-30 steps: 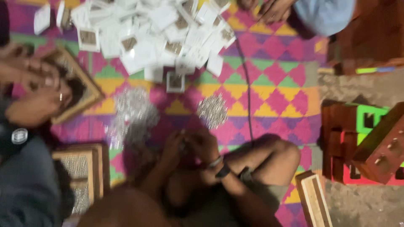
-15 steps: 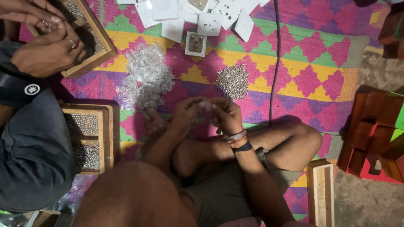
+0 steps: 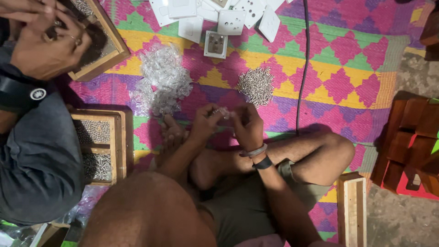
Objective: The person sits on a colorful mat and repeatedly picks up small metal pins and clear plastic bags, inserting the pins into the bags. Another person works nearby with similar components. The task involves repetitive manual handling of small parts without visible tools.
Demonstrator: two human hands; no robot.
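Fingertips of the left hand (image 3: 204, 122) and right hand (image 3: 247, 124) pinch a small clear packet (image 3: 223, 112) between them; if that grip slackens, it could drop among the screws (image 3: 257, 85) just beyond.

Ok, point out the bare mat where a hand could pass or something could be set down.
Free: the mat right of the black cable, up to the concrete floor. A smaller patch lies between the screw pile and the heap of clear bags. Crowded: the top edge with white switch plates, and around the left hand and right hand.
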